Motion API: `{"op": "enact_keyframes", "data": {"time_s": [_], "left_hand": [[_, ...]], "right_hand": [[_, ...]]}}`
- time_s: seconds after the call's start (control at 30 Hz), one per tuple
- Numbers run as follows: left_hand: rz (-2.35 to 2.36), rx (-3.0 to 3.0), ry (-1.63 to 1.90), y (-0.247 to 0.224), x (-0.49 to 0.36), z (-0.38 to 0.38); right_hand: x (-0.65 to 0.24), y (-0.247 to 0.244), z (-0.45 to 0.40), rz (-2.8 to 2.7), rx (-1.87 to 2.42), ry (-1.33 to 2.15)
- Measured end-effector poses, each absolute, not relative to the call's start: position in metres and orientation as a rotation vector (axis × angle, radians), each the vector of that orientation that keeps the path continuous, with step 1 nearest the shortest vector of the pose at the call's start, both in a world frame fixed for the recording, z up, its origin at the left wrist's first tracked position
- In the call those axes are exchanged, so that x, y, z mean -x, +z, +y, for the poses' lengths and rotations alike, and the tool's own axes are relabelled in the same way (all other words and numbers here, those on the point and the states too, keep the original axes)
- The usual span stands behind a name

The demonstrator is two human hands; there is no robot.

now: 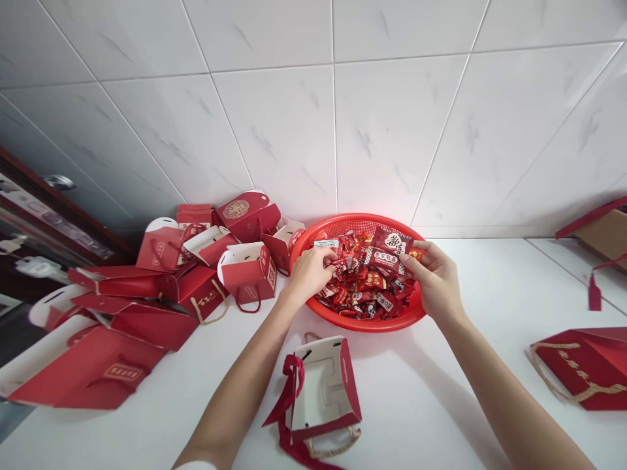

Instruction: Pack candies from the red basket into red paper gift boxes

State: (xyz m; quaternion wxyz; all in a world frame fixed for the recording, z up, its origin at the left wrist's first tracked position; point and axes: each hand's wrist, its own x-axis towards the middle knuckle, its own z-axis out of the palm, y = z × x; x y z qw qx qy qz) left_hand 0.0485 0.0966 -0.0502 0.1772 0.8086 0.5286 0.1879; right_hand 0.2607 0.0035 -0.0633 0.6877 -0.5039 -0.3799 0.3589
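Note:
A red plastic basket (362,325) full of small red wrapped candies (369,281) stands against the tiled wall. Over its left side is my left hand (312,271), fingers bent together at a white-labelled packet (327,244); what lies between the fingertips is too small to tell. My right hand (435,277), at the basket's right rim, pinches dark red candy packets (392,243) between thumb and fingers. In front of the basket an open red gift box (323,391) with a white inside, a dark red ribbon and rope handles shows no candy in it.
Many red gift boxes (247,274), several open, are heaped at the left. A red box with a rope handle (582,369) lies at the right edge, below a brown and red box (605,232). White tiles (279,124) rise behind.

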Motion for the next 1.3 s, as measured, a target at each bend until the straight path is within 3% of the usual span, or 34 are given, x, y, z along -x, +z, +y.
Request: {"op": "enact_keyframes", "data": {"time_s": [0.6,1.3], "left_hand": [[1.545,-2.303,0.372,-0.05,-0.047,0.094],[1.107,-2.427,0.268,-0.059,-0.045,0.098]], "right_hand": [[-0.26,-0.062,0.003,-0.834,1.125,0.805],[-0.261,-0.065,0.004,-0.862,1.113,0.818]]}}
